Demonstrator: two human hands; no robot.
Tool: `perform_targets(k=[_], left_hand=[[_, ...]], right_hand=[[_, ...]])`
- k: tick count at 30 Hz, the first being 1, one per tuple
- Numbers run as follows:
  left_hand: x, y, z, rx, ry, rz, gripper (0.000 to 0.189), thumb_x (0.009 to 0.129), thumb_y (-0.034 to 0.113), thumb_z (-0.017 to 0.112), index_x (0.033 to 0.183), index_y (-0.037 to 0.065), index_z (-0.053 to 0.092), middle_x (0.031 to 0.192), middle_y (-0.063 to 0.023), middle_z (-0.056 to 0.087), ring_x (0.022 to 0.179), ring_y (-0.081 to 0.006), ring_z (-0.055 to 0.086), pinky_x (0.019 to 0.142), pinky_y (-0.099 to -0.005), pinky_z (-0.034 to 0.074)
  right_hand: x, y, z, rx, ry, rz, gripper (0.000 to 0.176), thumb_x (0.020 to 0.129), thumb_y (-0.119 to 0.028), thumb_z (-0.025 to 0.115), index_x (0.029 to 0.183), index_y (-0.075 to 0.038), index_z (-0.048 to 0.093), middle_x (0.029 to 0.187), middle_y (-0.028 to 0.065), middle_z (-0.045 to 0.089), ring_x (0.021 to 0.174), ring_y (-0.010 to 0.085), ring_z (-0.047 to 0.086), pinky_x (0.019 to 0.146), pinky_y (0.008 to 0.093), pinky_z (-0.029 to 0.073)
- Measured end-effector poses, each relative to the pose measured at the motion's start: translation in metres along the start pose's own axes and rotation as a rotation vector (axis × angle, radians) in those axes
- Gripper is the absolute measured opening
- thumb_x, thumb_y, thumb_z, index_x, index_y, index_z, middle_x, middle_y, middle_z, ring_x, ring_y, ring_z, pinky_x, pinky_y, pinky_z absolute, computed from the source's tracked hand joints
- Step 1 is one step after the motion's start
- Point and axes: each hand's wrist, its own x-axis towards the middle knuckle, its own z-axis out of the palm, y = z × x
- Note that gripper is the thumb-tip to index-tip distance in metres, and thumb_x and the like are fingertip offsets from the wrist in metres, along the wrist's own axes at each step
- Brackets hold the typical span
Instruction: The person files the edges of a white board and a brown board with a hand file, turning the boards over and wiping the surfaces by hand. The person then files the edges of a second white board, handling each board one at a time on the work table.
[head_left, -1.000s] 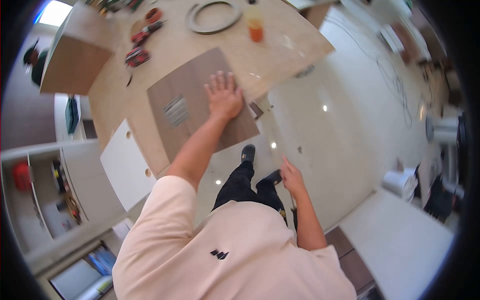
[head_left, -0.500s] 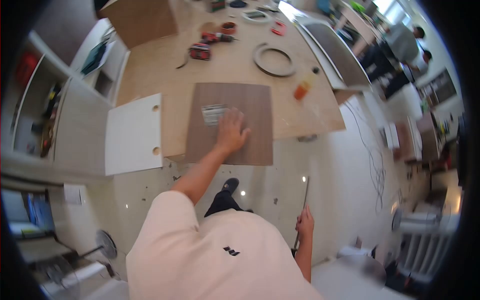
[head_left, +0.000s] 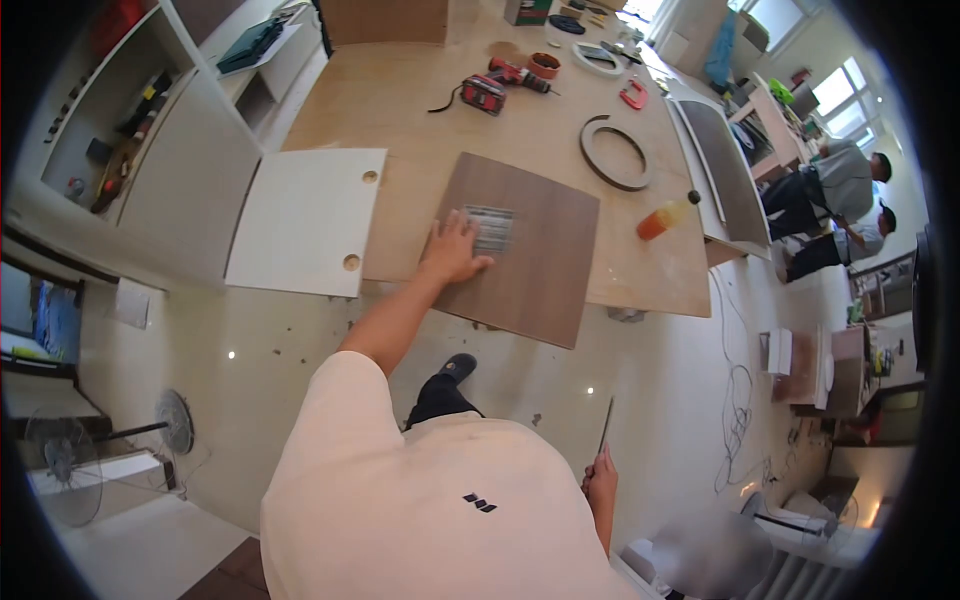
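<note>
My left hand (head_left: 455,248) lies with fingers spread on a brown wood-grain panel (head_left: 535,265), at the left of a printed grey label (head_left: 490,230). The panel rests on the workbench (head_left: 420,105), its near edge jutting past the bench's front. Low at my right side, my right hand (head_left: 601,478) is closed round one end of a long thin grey bar, like a file (head_left: 607,425); its tip points up and away from me. The bar's exact kind is too small to make out, and part of the grip is hidden.
A white board (head_left: 305,225) with two round holes sits left of the panel. Farther back lie a red cordless drill (head_left: 490,88), a coiled edging strip (head_left: 612,155), a red clamp (head_left: 633,95) and a bottle of orange liquid (head_left: 665,218). Two people (head_left: 835,195) stand at right.
My left hand has shifted across the panel from the label's right side to its left. The whole view has turned and moved. My right hand still holds the bar low at my side.
</note>
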Motion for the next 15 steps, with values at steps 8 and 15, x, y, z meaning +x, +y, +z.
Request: perform_targets(k=[8, 15], left_hand=[[0.042, -0.014, -0.037, 0.145, -0.083, 0.165, 0.098, 0.079, 0.065, 0.067, 0.153, 0.011, 0.033, 0.164, -0.0065, 0.021, 0.152, -0.0308, 0.011, 0.119, -0.0608, 0.014], [0.085, -0.045, -0.020, -0.084, 0.123, -0.054, 0.095, 0.077, 0.060, 0.072, 0.150, 0.010, 0.037, 0.158, -0.0081, 0.032, 0.148, -0.0307, 0.022, 0.117, -0.0578, 0.021]], right_hand=[[0.014, -0.059, 0.019, -0.016, -0.031, -0.047, 0.049, 0.105, -0.031, 0.047, 0.152, -0.022, 0.039, 0.064, -0.0020, 0.041, 0.046, 0.0071, 0.033, 0.040, 0.0233, 0.029], [0.014, -0.062, 0.019, 0.026, 0.023, -0.089, 0.049, 0.105, -0.032, 0.046, 0.153, -0.023, 0.038, 0.064, -0.0021, 0.042, 0.045, 0.0070, 0.034, 0.039, 0.0231, 0.030]])
